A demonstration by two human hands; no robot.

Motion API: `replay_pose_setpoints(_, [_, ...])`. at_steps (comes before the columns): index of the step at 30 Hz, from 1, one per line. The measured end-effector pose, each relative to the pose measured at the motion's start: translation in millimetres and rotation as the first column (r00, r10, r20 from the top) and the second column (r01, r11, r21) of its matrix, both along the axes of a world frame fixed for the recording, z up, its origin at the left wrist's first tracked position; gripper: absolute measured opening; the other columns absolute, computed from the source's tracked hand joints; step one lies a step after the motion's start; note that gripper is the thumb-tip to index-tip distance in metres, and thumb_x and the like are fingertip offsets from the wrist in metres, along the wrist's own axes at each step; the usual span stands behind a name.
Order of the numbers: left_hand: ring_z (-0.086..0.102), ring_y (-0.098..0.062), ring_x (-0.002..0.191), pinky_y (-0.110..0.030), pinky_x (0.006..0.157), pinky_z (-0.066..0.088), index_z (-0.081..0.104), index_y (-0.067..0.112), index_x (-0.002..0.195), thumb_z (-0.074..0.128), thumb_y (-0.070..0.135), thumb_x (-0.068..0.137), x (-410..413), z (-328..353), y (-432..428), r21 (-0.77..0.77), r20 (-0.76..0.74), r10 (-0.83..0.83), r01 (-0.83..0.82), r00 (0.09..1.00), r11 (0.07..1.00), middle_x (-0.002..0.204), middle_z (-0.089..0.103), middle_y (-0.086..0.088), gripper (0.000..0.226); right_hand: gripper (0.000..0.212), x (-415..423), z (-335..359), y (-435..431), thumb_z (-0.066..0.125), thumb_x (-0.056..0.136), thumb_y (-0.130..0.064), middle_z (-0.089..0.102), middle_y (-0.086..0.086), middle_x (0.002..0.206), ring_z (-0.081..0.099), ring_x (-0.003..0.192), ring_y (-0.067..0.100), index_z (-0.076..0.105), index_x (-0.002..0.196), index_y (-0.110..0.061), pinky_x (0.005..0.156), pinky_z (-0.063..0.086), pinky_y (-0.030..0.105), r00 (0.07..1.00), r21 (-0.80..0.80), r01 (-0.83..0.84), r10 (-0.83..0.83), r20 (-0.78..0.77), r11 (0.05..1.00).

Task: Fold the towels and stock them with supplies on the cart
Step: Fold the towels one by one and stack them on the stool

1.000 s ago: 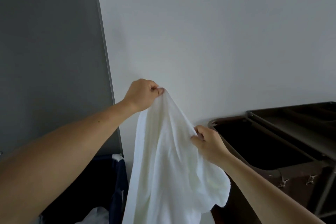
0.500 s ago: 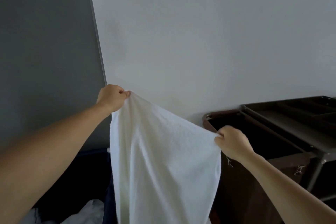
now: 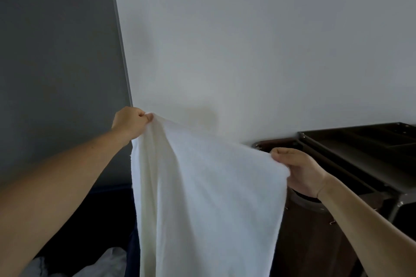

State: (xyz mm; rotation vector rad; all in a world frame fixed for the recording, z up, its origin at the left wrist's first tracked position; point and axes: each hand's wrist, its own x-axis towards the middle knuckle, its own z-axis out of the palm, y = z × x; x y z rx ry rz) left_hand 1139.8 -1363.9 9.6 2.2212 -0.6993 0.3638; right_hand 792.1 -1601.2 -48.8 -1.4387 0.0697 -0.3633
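Both hands hold our white towel [image 3: 202,198] spread in the air: left hand [image 3: 131,121] and right hand [image 3: 299,171] each clench a top corner
We see the pale wall [image 3: 247,40] behind; the towel hangs from our grip, left corner higher, its right edge in front of the dark cart's [image 3: 360,148] left end; crumpled white laundry [image 3: 101,263] lies low at left

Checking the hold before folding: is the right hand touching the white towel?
Touching. In the head view the right hand grips the white towel at its upper corner, fingers curled round the cloth edge, no gap.
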Motion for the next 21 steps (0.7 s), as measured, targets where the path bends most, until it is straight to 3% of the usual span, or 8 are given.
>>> replay_pose_setpoints(4, [0.050, -0.021, 0.062, -0.029, 0.054, 0.036, 0.066, -0.005, 0.077, 0.062, 0.039, 0.095, 4, -2, 5, 0.021, -0.006, -0.004, 0.005, 1.000, 1.000, 0.065, 0.055, -0.009, 0.048, 0.015, -2, 11, -4, 0.071, 0.080, -0.015, 0.065, 0.008, 0.073, 0.063, 0.069, 0.018, 0.070, 0.067, -0.007, 0.069, 0.049, 0.025, 0.987, -0.233, 0.053, -0.087, -0.138, 0.971])
replay_pose_setpoints(8, [0.052, -0.017, 0.064, -0.030, 0.057, 0.035, 0.069, 0.005, 0.075, 0.063, 0.040, 0.095, 7, -5, 11, 0.023, 0.000, -0.004, 0.004, 1.000, 1.000, 0.063, 0.057, -0.002, 0.041, 0.021, -5, 12, -18, 0.061, 0.097, -0.037, 0.067, -0.011, 0.102, 0.061, 0.099, 0.008, 0.073, 0.098, -0.020, 0.094, 0.043, 0.025, 0.872, -0.642, 0.031, -0.334, -0.358, 0.767])
replay_pose_setpoints(11, [0.050, -0.019, 0.060, -0.028, 0.054, 0.035, 0.067, -0.001, 0.074, 0.064, 0.038, 0.095, 4, -6, 13, 0.036, 0.015, -0.012, 0.012, 1.000, 0.999, 0.061, 0.055, -0.007, 0.044, 0.035, -8, 14, -26, 0.062, 0.095, -0.042, 0.065, 0.002, 0.077, 0.060, 0.072, 0.011, 0.069, 0.081, -0.011, 0.073, 0.048, 0.022, 0.831, -0.746, 0.198, -0.512, -0.216, 0.636])
replay_pose_setpoints(13, [0.054, -0.023, 0.065, -0.028, 0.057, 0.038, 0.068, -0.005, 0.081, 0.063, 0.039, 0.095, 2, -7, 11, 0.033, 0.013, -0.021, 0.020, 1.000, 0.999, 0.069, 0.061, -0.017, 0.046, 0.034, -8, 15, -29, 0.065, 0.095, -0.033, 0.068, 0.007, 0.072, 0.062, 0.066, 0.016, 0.069, 0.072, -0.008, 0.071, 0.052, 0.028, 0.826, -0.679, 0.370, -0.559, -0.072, 0.634])
replay_pose_setpoints(15, [0.057, -0.025, 0.073, -0.032, 0.064, 0.042, 0.069, -0.007, 0.086, 0.064, 0.039, 0.095, 1, -8, 10, 0.022, 0.009, -0.032, 0.032, 0.999, 0.999, 0.083, 0.068, -0.023, 0.047, 0.027, -8, 11, -29, 0.067, 0.094, -0.021, 0.070, 0.005, 0.073, 0.065, 0.071, 0.020, 0.071, 0.070, -0.011, 0.071, 0.055, 0.032, 0.846, -0.502, 0.469, -0.533, 0.020, 0.726])
replay_pose_setpoints(17, [0.056, -0.024, 0.074, -0.033, 0.066, 0.042, 0.069, -0.006, 0.087, 0.064, 0.039, 0.094, 2, -9, 8, 0.017, -0.014, -0.039, 0.039, 0.999, 0.999, 0.086, 0.068, -0.023, 0.046, 0.010, -11, 6, -31, 0.067, 0.093, -0.012, 0.075, 0.006, 0.087, 0.069, 0.079, 0.020, 0.076, 0.090, -0.014, 0.073, 0.058, 0.034, 0.869, -0.302, 0.480, -0.493, 0.039, 0.824])
replay_pose_setpoints(19, [0.052, -0.023, 0.069, -0.030, 0.059, 0.039, 0.066, -0.001, 0.079, 0.065, 0.040, 0.094, 2, -9, 6, 0.054, -0.041, -0.051, 0.053, 0.998, 0.997, 0.075, 0.059, -0.018, 0.043, 0.021, -15, 1, -35, 0.069, 0.088, -0.009, 0.075, 0.008, 0.094, 0.071, 0.082, 0.018, 0.073, 0.108, -0.014, 0.071, 0.059, 0.031, 0.901, -0.142, 0.431, -0.434, 0.006, 0.891])
replay_pose_setpoints(21, [0.050, -0.023, 0.067, -0.029, 0.056, 0.036, 0.061, 0.007, 0.076, 0.064, 0.039, 0.095, 3, -12, 1, 0.087, -0.080, -0.066, 0.073, 0.995, 0.993, 0.072, 0.053, -0.011, 0.037, 0.024, -19, -4, -37, 0.072, 0.081, -0.013, 0.074, 0.008, 0.090, 0.071, 0.075, 0.016, 0.074, 0.105, -0.012, 0.062, 0.058, 0.025, 0.927, -0.031, 0.375, -0.375, -0.011, 0.927])
